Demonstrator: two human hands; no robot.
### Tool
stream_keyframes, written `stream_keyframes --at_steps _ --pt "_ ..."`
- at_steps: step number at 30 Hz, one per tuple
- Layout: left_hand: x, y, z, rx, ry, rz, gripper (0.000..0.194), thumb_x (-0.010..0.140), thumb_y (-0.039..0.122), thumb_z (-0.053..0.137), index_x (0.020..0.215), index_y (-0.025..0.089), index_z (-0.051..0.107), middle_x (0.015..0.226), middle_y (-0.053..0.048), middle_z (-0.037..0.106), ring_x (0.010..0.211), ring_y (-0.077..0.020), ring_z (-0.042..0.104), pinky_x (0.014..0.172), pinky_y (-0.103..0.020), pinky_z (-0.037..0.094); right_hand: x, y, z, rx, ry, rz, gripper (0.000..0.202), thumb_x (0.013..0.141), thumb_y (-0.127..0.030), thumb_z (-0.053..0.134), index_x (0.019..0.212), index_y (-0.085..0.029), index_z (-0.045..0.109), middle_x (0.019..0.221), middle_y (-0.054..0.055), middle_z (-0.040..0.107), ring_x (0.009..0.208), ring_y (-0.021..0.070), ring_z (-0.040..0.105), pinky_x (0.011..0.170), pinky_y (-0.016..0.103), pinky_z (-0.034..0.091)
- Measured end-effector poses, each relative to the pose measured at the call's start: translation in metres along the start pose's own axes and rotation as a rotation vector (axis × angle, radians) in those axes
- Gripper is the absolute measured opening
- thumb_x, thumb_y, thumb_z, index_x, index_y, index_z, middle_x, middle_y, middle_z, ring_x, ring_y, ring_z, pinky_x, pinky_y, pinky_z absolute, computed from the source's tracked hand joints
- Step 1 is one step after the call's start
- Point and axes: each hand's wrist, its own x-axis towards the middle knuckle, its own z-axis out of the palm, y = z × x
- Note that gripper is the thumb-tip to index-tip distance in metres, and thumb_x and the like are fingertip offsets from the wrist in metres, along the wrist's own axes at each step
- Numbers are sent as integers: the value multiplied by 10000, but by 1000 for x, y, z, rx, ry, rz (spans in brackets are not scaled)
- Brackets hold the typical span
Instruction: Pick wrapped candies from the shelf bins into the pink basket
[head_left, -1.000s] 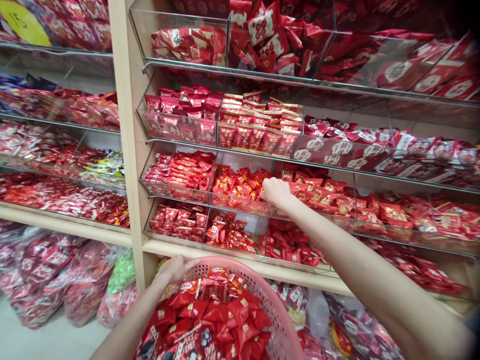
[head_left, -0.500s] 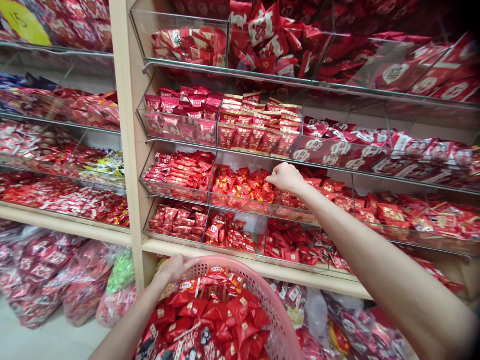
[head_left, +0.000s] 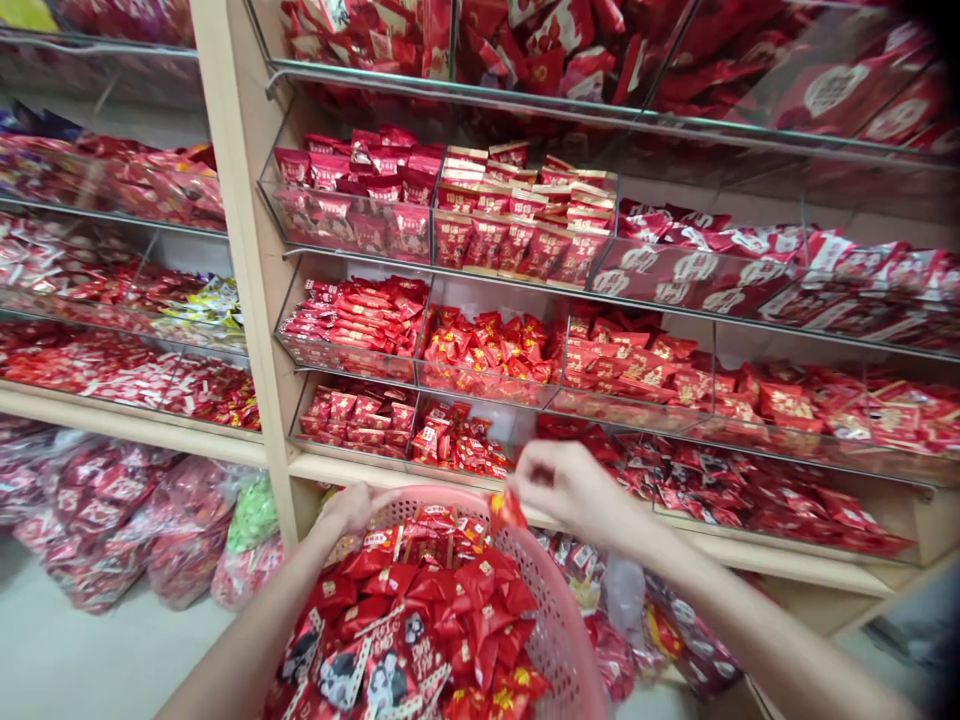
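Red-and-yellow packet [head_left: 507, 509] was observed over the far rim of the pink basket [head_left: 574, 630]. Leftmost, the left hand [head_left: 346, 512] gripped the basket's edge, fingers partly hidden. Rightward, the packet protruded down-left from the right hand [head_left: 574, 488], pinched at its fingertips.

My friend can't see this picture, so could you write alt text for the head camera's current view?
A person's right hand holds a small shiny red-and-yellow packet by the rim of a round pink perforated plastic basket heaped with red packets. The left hand holds the basket's rim. Behind are transparent-fronted shelf bins of mostly red wrappers.
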Motion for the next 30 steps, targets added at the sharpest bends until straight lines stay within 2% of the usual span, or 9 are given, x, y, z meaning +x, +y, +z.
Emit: stream_keyframes --at_steps 4,9,12,15,20,23,26,28,30 --pt "1 -1 2 12 -17 62 718 683 766 297 795 185 704 694 -99 700 745 -259 654 654 -273 418 -41 12 52 -13 -244 -4 147 723 -124 489 581 -162 496 604 -20 534 588 95 468 574 202 333" --pt "0 1 1 34 -21 14 726 670 775 307 740 164 693 672 -111 693 735 -259 654 659 -272 418 -62 20 86 -114 -408 -121 156 752 -126 492 605 -170 463 653 -16 546 663 106 485 646 208 350" --pt "-1 3 -1 27 -33 20 709 679 761 322 757 163 695 695 -108 698 758 -254 653 680 -269 418 -68 24 103 -246 -400 -231 127 779 -160 505 657 -177 476 701 -14 555 694 116 488 652 219 355" --pt "-2 4 -2 22 -34 24 704 684 754 326 770 162 697 692 -107 698 760 -253 654 684 -268 417 -76 28 121 -414 -308 -370 108 810 -225 526 717 -178 496 772 -4 566 769 144 493 693 256 365" --pt "-1 3 -1 27 -41 19 706 681 756 324 787 168 700 658 -96 693 737 -247 653 665 -266 416 -90 28 147 -571 -211 -627 178 844 -225 530 684 -162 482 689 -10 509 721 142 468 666 286 360" --pt "0 2 1 38 -32 27 735 677 775 289 773 172 699 654 -99 690 716 -251 652 644 -271 416 -96 24 157 -550 -223 -694 245 833 -310 560 659 -166 465 673 -22 493 695 130 451 618 276 347" --pt "1 1 2 44 -20 24 753 670 786 276 753 168 697 677 -112 693 731 -263 653 630 -277 417 -92 19 155 -507 -233 -708 328 833 -391 550 618 -173 433 651 -41 484 674 114 440 603 259 334" --pt "2 0 2 47 -16 18 733 673 772 302 756 161 699 694 -119 697 754 -265 654 642 -275 421 -80 16 142 -488 -193 -704 352 843 -462 505 637 -180 453 662 -40 492 693 117 441 631 260 335" --pt "2 -1 3 45 -3 20 703 681 750 330 765 159 702 716 -122 702 780 -263 654 665 -271 425 -60 12 119 -488 -119 -680 349 865 -473 455 675 -182 488 681 -28 504 703 125 438 648 268 329"
